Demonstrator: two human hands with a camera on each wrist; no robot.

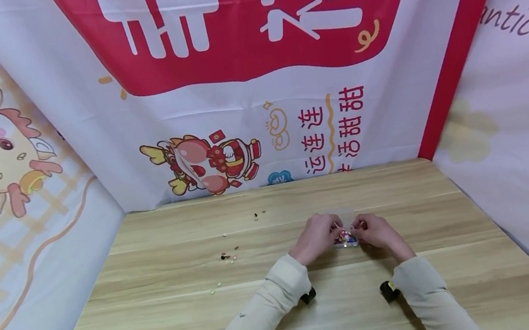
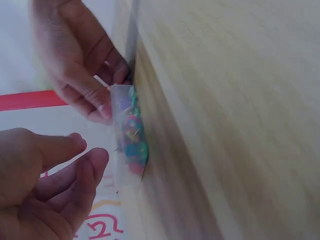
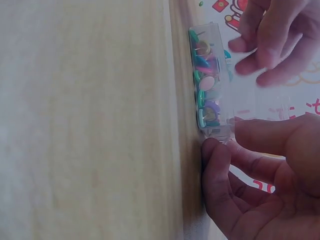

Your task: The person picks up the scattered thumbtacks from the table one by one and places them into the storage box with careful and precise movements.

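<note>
A small clear plastic box of colourful thumbtacks stands on the wooden table, its see-through lid raised behind it. My right hand pinches the box's right end between thumb and fingers, as the right wrist view shows. Close by the other end is my left hand, thumb and fingers bent with a gap between them. In the left wrist view nothing shows between the left hand's fingertips, which sit just off the box wall.
Several tiny loose pieces lie scattered on the table to the left. A printed cloth backdrop rises at the table's far edge, with printed hangings on both sides. Black devices sit at both wrists.
</note>
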